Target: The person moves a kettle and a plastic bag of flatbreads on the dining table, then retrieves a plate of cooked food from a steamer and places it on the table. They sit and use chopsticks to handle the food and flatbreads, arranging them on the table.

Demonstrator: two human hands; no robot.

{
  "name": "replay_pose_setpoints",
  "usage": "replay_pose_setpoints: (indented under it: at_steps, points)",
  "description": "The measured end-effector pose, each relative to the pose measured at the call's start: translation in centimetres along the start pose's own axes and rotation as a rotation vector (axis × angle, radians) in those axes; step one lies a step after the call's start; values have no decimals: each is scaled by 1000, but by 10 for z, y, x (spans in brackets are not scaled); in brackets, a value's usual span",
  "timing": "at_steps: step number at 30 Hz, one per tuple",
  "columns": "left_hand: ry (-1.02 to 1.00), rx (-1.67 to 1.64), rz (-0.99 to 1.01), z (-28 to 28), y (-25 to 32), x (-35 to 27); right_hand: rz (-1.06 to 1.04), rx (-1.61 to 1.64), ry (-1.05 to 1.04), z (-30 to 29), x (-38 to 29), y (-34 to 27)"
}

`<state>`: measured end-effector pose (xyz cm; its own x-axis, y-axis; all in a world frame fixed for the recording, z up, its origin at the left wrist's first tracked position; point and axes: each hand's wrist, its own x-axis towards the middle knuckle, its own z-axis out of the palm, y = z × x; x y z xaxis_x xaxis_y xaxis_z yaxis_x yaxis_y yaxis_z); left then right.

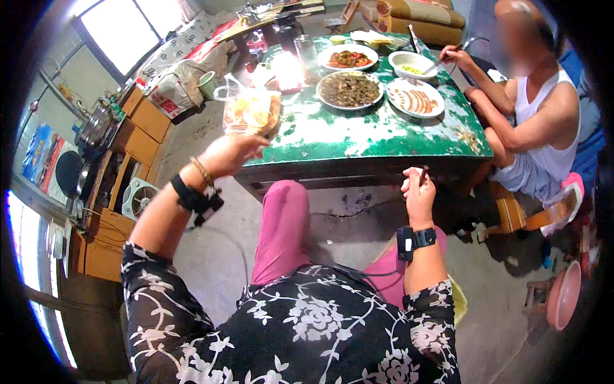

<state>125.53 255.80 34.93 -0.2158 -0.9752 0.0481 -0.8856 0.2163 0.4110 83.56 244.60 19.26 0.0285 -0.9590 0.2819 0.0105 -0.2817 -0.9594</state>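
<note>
My left hand [232, 154] is at the near left corner of the green-topped table [316, 146], just below a clear plastic bag of food [252, 113]. Its fingers are partly bent and blurred, so whether they touch anything is unclear. Over my lap, short of the table's front edge, my right hand [419, 192] is closed around a thin dark stick-like thing [423, 175]. On the table are a plate of dark chopped food [350, 90], a plate of sliced food [415, 98], a plate of red and green food [348, 57] and a white bowl [412, 65] with some yellow-green food.
A person [542, 105] in a white vest sits at the table's right side, holding a utensil in the bowl. A clear glass jar [305, 50] stands near the back left. Wooden cabinets [144, 125] and a fan [138, 198] are at left, a pink basin [563, 296] at lower right.
</note>
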Motion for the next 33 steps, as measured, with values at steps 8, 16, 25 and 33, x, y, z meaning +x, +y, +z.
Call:
replay_pose_setpoints:
  at_steps: [8,16,25,33]
  points:
    - [333,59,-29,164,-9,-24,-102,-270,-24,22,5,3]
    - [292,67,177,173,-29,-3,-36,-381,-51,46,4,3]
    - [329,-10,92,170,-35,3,25,-399,-19,53,3,15]
    - [391,-15,42,172,-45,5,86,-369,-105,67,2,16]
